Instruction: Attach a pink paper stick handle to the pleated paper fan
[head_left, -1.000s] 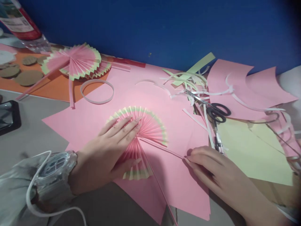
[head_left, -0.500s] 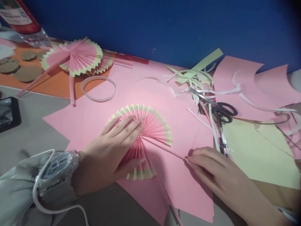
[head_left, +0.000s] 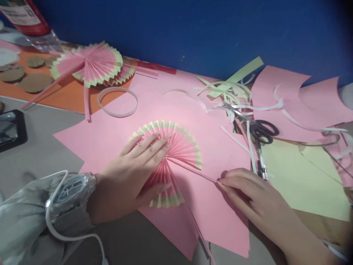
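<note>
A pleated pink paper fan (head_left: pixel 184 147) with a pale green and cream rim lies spread on pink paper sheets (head_left: pixel 215 213). My left hand (head_left: pixel 140 165) rests flat across its left half, fingers stretched out, and hides part of the pleats. Two thin pink paper strips run out from the fan's centre. One strip (head_left: pixel 197 173) ends in the fingertips of my right hand (head_left: pixel 248 195), pinched between thumb and forefinger. The other strip (head_left: pixel 190 208) slants down past the near edge of the pink sheets.
Scissors (head_left: pixel 261 130) with black handles lie by a heap of paper offcuts (head_left: pixel 228 88). Other pleated fans (head_left: pixel 99 66) sit at the back left, near a paper ring (head_left: pixel 118 102), cardboard discs (head_left: pixel 35 82) and a bottle (head_left: pixel 35 25). A blue panel (head_left: pixel 176 33) stands behind.
The whole view has shifted slightly. Both hands keep their places on the fan and the strip; nothing is taken up or let go.
</note>
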The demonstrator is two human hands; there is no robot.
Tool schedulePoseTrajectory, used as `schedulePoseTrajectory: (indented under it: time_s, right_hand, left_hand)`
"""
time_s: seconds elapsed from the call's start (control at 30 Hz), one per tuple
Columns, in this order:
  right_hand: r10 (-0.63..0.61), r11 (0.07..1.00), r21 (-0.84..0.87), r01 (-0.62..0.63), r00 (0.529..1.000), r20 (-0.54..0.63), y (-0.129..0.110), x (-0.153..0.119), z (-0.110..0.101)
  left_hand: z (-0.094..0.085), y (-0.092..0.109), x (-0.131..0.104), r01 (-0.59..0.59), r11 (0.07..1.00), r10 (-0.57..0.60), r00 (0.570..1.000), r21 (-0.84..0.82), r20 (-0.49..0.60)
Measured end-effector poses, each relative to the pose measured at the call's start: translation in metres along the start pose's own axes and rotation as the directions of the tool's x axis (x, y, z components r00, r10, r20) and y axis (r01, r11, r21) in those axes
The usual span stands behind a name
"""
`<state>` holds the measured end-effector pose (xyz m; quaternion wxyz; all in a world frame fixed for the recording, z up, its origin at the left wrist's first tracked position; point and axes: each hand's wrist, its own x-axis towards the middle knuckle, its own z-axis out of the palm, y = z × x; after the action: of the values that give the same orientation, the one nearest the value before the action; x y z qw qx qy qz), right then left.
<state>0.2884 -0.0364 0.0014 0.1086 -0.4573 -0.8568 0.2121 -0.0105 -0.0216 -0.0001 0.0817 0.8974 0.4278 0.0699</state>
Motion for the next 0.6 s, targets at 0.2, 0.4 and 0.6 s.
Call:
schedulePoseTrajectory:
  time_s: [0.2, 0.4, 0.6]
  right_hand:
    - [-0.011, 1.0, 0.0, 0.011, 1.0, -0.011, 0.001, 0.001, 0.002]
    - [-0.015, 1.0, 0.004, 0.015, 1.0, -0.015, 0.0, 0.002, 0.002]
    - [-0.012, 1.0, -0.019, 0.011, 0.998, -0.063, -0.009, 0.007, 0.003]
  left_hand:
    - [0.0, 0.001, 0.0, 0.005, 1.0, -0.005, 1.0, 0.002, 0.004]
    - [-0.001, 0.001, 0.001, -0.001, 1.0, 0.001, 1.0, 0.009, -0.001]
    - [0.0, -0.001, 0.001, -0.006, 1.0, 0.005, 1.0, 0.015, 0.011]
